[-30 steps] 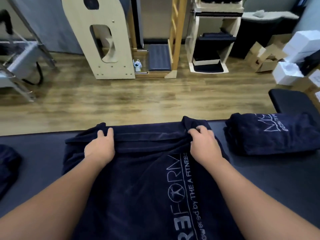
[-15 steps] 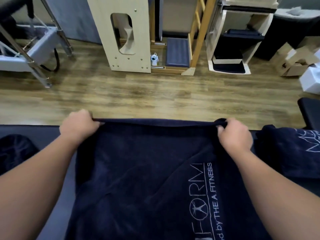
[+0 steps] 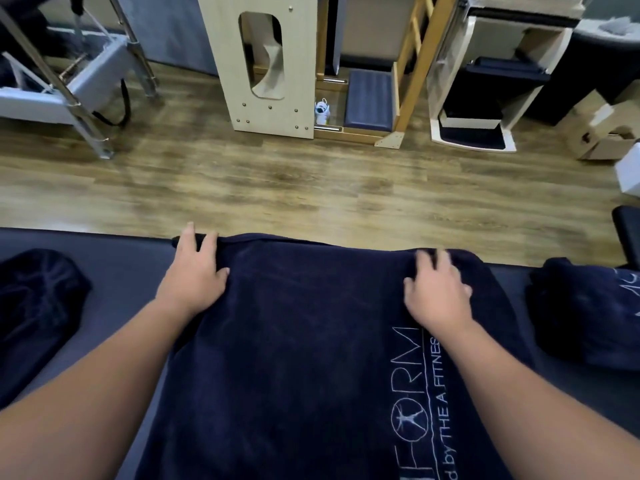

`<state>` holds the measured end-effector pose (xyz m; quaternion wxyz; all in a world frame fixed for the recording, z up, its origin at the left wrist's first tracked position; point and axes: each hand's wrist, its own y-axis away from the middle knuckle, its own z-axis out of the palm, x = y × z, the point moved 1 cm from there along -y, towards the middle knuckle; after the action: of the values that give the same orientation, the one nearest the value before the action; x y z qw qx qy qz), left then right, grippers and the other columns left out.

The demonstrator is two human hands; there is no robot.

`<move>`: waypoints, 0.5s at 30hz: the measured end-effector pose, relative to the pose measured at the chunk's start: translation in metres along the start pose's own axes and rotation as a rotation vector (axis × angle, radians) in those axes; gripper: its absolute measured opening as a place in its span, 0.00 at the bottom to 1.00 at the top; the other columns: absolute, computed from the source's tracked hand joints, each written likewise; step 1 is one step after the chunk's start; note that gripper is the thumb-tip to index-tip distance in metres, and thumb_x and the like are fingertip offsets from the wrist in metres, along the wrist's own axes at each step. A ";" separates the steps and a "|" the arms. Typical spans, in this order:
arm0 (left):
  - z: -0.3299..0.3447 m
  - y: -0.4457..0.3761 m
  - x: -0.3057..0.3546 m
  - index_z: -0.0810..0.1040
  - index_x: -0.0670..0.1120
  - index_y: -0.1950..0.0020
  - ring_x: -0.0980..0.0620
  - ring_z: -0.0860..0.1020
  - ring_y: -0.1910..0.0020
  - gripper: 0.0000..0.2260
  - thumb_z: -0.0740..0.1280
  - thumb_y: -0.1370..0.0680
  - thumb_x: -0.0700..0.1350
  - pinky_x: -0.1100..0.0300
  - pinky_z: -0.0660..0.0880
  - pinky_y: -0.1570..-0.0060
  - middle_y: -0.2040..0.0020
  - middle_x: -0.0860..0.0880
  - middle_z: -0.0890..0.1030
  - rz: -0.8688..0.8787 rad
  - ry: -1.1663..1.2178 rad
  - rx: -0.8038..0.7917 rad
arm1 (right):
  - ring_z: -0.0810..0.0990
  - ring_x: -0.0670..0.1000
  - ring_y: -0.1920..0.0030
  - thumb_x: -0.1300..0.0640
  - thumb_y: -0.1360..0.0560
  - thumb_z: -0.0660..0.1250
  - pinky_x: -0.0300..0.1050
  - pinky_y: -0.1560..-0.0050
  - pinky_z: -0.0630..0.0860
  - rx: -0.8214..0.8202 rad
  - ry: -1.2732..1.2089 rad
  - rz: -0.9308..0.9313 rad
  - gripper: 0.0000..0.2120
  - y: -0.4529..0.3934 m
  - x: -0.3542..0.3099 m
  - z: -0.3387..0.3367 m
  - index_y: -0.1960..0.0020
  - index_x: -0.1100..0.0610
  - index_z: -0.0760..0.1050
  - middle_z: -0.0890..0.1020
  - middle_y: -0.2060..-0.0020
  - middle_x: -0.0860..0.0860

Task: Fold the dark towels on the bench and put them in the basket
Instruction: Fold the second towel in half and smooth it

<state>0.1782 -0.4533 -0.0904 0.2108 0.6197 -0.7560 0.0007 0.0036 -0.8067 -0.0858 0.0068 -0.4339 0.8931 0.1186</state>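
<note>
Navy terry covers the middle of the bench (image 3: 121, 268): a towel (image 3: 294, 358) lies spread flat, its far hem along the bench's far edge, white lettering running down its right side. The left hand (image 3: 194, 275) rests palm down on the far left corner of the towel, fingers straight and spread. The right hand (image 3: 436, 292) lies flat near the far right corner, fingers loose and a little blurred, grasping nothing. A second towel (image 3: 585, 313), folded, sits at the bench's right end; a crumpled towel (image 3: 38, 299) sits at the left end.
</note>
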 end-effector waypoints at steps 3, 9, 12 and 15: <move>0.002 0.019 -0.005 0.62 0.46 0.24 0.38 0.66 0.27 0.26 0.66 0.19 0.51 0.40 0.72 0.37 0.20 0.43 0.54 -0.060 0.054 0.101 | 0.59 0.59 0.25 0.39 0.20 0.57 0.64 0.31 0.63 -0.052 0.055 -0.243 0.26 0.034 -0.038 0.012 0.25 0.48 0.65 0.62 0.24 0.53; -0.009 0.060 -0.022 0.72 0.40 0.46 0.34 0.75 0.45 0.18 0.61 0.18 0.56 0.46 0.73 0.47 0.43 0.38 0.77 -0.298 0.073 0.101 | 0.54 0.61 0.22 0.34 0.23 0.58 0.68 0.27 0.57 -0.153 -0.012 -0.581 0.31 0.125 -0.106 0.032 0.24 0.46 0.62 0.59 0.22 0.54; -0.008 0.100 -0.034 0.76 0.42 0.53 0.37 0.78 0.47 0.23 0.57 0.18 0.61 0.49 0.76 0.45 0.47 0.38 0.81 -0.344 0.106 -0.079 | 0.55 0.63 0.22 0.36 0.25 0.62 0.72 0.28 0.56 -0.221 0.009 -0.738 0.32 0.181 -0.122 0.046 0.25 0.45 0.62 0.59 0.22 0.56; 0.000 0.149 -0.051 0.75 0.45 0.57 0.37 0.80 0.48 0.23 0.56 0.18 0.63 0.50 0.77 0.46 0.48 0.38 0.82 -0.327 0.110 -0.147 | 0.66 0.65 0.27 0.39 0.31 0.71 0.73 0.33 0.66 -0.278 0.122 -0.802 0.35 0.229 -0.126 0.062 0.28 0.51 0.68 0.67 0.26 0.59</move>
<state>0.0458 -0.3711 -0.0675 0.2940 0.7162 -0.6306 -0.0549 -0.1015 -0.5588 -0.0848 -0.0593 -0.7499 0.6279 0.1999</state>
